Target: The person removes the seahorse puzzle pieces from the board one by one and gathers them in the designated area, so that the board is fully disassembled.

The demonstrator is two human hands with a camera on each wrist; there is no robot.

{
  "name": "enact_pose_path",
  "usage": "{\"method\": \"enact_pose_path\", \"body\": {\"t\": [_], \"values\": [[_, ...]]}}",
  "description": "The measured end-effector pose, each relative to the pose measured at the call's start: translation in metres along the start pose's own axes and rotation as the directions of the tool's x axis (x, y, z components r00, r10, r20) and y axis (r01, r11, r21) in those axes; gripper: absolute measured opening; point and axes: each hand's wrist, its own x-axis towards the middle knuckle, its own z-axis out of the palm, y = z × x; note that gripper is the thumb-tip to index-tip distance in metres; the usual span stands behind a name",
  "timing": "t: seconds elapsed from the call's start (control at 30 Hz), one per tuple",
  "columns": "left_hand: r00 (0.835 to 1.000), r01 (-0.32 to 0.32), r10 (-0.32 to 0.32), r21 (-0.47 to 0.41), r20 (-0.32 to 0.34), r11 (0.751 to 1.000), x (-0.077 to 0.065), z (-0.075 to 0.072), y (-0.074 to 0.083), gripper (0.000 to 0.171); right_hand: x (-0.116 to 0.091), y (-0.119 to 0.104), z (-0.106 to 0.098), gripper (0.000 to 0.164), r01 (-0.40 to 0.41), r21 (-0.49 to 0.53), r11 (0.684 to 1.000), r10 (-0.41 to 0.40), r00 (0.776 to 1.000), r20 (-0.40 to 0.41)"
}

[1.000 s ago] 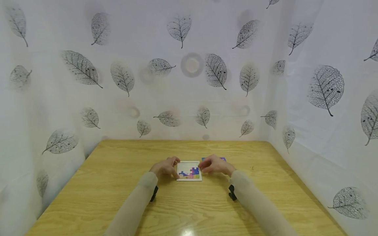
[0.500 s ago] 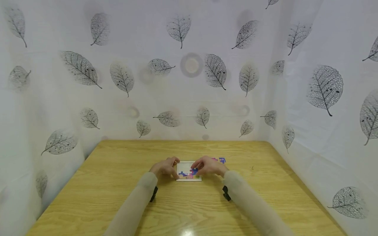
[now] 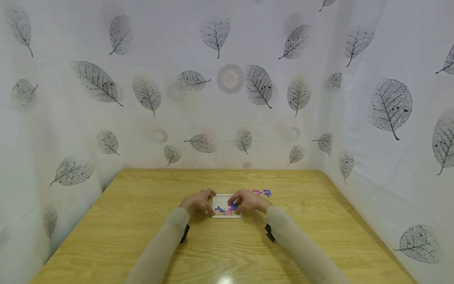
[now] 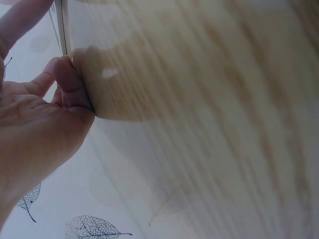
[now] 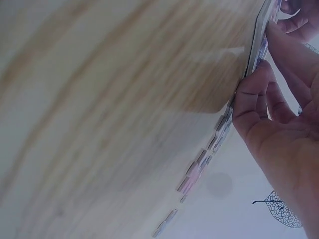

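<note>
A small white puzzle tray [image 3: 221,217] lies on the table, its lower part filled with joined pink and blue jigsaw pieces [image 3: 220,211]. With thumb and fingers spread along the tray's left side, my left hand [image 3: 198,200] holds it at the corners. My right hand [image 3: 250,200] reaches over the tray's right side and pinches a blue puzzle piece [image 3: 233,206] between thumb and fingers; the hand covers part of it. In the right wrist view the right fingertips [image 5: 249,99] are at the edge of the tray [image 5: 255,45]. The left wrist view shows the left hand [image 4: 45,109] against the tray edge.
A pink puzzle piece [image 3: 257,192] and a blue puzzle piece [image 3: 267,193] lie loose behind the right hand. The wooden table [image 3: 142,221] extends around the tray. A white curtain [image 3: 227,118] with leaf prints hangs behind and at both sides.
My right hand has moved left from the tray's right edge to over the blue pieces, uncovering loose pieces behind it. My left hand has stayed put on the tray.
</note>
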Motion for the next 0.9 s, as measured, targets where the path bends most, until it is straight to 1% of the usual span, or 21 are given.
{"method": "enact_pose_path", "body": {"t": [0.17, 0.3, 0.43, 0.67, 0.9], "values": [[1.000, 0.010, -0.010, -0.002, -0.005, 1.000, -0.0004, -0.0010, 0.0018, 0.075, 0.0004, -0.0023, -0.0010, 0.038, -0.025, -0.012, 1.000, 0.025, 1.000, 0.009], [1.000, 0.002, -0.002, 0.013, -0.004, 1.000, -0.0015, -0.0009, 0.0026, 0.075, 0.0019, -0.0019, -0.0003, 0.042, -0.029, -0.014, 1.000, 0.029, 0.999, 0.024], [1.000, -0.003, 0.003, 0.009, 0.001, 1.000, -0.0011, -0.0008, 0.0018, 0.076, 0.0035, -0.0020, 0.0002, 0.044, -0.027, -0.018, 0.999, 0.028, 0.998, 0.048], [1.000, -0.007, 0.007, 0.008, -0.004, 1.000, 0.0015, -0.0013, 0.0004, 0.075, 0.0043, -0.0037, -0.0021, 0.038, -0.045, -0.009, 0.999, 0.045, 0.997, 0.062], [1.000, -0.013, 0.013, 0.010, 0.002, 1.000, 0.0010, -0.0011, 0.0001, 0.076, 0.0052, -0.0021, -0.0019, 0.037, -0.033, -0.020, 0.999, 0.034, 0.998, 0.060]]}}
